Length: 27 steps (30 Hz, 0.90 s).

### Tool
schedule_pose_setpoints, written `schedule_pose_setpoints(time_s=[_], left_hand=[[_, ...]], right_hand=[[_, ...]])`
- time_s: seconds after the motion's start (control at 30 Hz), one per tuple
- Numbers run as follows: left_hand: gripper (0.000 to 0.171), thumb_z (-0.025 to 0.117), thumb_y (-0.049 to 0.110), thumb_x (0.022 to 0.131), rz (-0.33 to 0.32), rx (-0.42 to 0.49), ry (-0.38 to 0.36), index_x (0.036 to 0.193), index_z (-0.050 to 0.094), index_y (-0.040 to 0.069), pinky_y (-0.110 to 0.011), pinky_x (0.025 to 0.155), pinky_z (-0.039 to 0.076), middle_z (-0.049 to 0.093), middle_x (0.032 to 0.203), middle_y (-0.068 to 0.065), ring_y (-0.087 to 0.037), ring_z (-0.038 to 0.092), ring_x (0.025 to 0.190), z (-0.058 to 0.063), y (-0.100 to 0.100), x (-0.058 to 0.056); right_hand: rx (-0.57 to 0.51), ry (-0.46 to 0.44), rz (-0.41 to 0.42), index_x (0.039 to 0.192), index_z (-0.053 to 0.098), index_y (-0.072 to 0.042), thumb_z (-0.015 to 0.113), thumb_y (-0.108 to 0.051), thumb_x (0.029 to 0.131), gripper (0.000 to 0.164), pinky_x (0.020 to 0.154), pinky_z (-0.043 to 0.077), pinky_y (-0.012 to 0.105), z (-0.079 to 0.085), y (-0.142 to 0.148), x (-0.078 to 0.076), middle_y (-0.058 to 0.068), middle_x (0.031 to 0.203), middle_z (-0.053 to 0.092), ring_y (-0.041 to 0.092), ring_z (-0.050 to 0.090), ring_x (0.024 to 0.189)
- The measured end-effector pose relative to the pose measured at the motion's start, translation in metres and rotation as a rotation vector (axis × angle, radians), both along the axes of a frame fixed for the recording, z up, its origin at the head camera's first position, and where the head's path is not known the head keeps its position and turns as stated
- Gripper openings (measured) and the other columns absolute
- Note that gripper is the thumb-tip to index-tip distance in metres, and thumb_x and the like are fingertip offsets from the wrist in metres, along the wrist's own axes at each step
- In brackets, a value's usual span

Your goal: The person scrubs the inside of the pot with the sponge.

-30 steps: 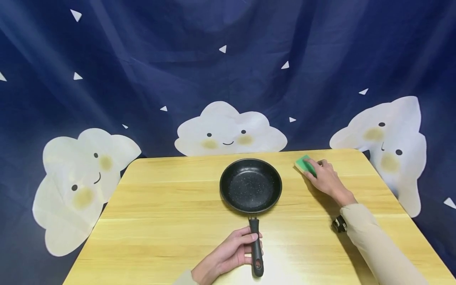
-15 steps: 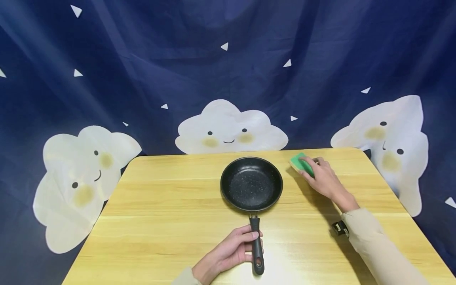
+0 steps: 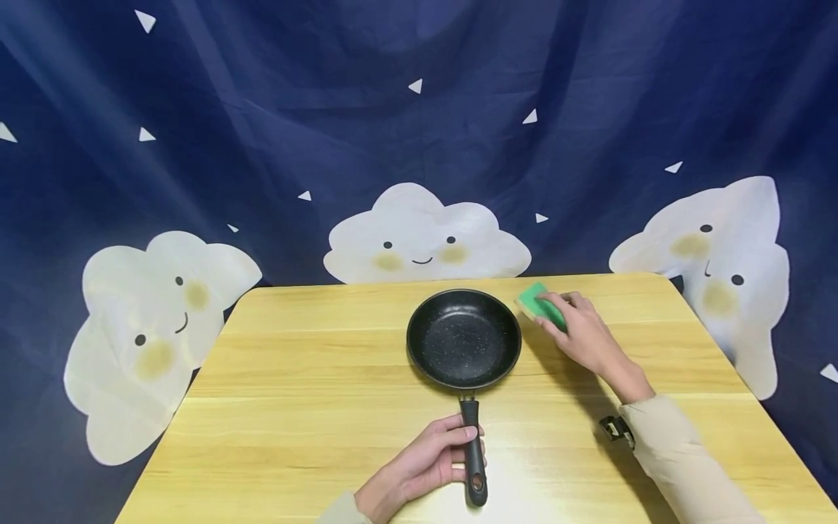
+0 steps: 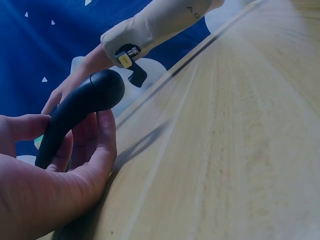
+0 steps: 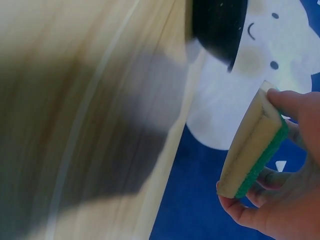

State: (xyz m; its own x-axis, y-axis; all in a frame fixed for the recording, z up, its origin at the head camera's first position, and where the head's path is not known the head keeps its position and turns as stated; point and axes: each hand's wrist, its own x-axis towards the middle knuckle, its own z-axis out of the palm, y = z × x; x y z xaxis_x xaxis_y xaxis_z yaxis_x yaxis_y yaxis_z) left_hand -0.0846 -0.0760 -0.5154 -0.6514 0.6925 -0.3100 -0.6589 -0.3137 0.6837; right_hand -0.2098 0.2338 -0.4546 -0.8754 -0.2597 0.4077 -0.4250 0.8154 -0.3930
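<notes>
A black frying pan (image 3: 463, 342) with a speckled inside sits at the middle of the table, its handle pointing toward me. My left hand (image 3: 428, 460) grips the pan's black handle (image 4: 82, 107), thumb on top and fingers curled beneath. Just right of the pan's rim, my right hand (image 3: 583, 331) pinches a sponge (image 3: 540, 304) by its edges. In the right wrist view the sponge (image 5: 255, 145) shows a pale yellow body and a green scouring side, held up off the wooden surface between thumb and fingers.
The light wooden table (image 3: 294, 407) ends at a straight far edge. Behind it hangs a dark blue curtain (image 3: 262, 145) with white clouds and small triangles. A small black device (image 3: 617, 429) is strapped at the right sleeve.
My right hand has moved left with the sponge, bringing it close to the pan's rim. The left hand and the pan have stayed in place.
</notes>
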Motion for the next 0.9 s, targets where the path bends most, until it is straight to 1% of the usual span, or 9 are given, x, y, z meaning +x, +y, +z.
schedule_pose_setpoints(time_s=[0.27,0.47,0.67,0.73,0.9], left_hand=[[0.031,0.062,0.020,0.102,0.002,-0.010,-0.002,0.124,0.054,0.000,-0.037,0.077,0.059,0.064,0.096,-0.003,-0.015,0.066,0.087,0.002,0.001,0.000],[0.030,0.062,0.020,0.102,0.004,-0.013,0.004,0.123,0.055,0.001,-0.036,0.076,0.058,0.063,0.097,-0.003,-0.015,0.066,0.087,0.004,0.000,0.000],[0.033,0.062,0.020,0.102,0.000,-0.006,-0.002,0.126,0.053,0.000,-0.035,0.076,0.058,0.063,0.098,-0.003,-0.014,0.067,0.088,0.004,-0.001,0.000],[0.034,0.062,0.020,0.102,-0.001,-0.007,-0.006,0.127,0.053,0.000,-0.036,0.076,0.058,0.063,0.098,-0.003,-0.014,0.066,0.088,0.004,-0.001,0.000],[0.036,0.062,0.021,0.101,0.000,-0.012,0.003,0.128,0.052,-0.001,-0.036,0.077,0.058,0.063,0.099,-0.003,-0.014,0.067,0.089,0.004,-0.002,0.000]], right_hand=[[-0.026,-0.031,0.032,0.139,0.061,-0.013,0.069,-0.027,0.100,0.042,0.088,0.046,0.063,0.001,-0.018,0.004,0.025,0.126,0.058,0.045,0.054,0.114],[-0.017,-0.040,0.084,0.138,0.062,-0.013,0.070,-0.028,0.100,0.042,0.088,0.048,0.062,0.000,-0.035,0.008,0.024,0.126,0.057,0.042,0.056,0.112],[-0.006,-0.084,0.148,0.137,0.064,-0.012,0.071,-0.029,0.099,0.042,0.096,0.045,0.063,-0.004,-0.050,0.012,0.020,0.126,0.059,0.040,0.056,0.116],[0.002,-0.091,0.167,0.136,0.065,-0.012,0.071,-0.029,0.099,0.041,0.096,0.044,0.062,-0.004,-0.054,0.013,0.018,0.125,0.060,0.039,0.056,0.116],[0.022,-0.082,0.204,0.134,0.067,-0.010,0.072,-0.027,0.098,0.040,0.095,0.046,0.059,-0.005,-0.061,0.015,0.017,0.123,0.060,0.038,0.056,0.114]])
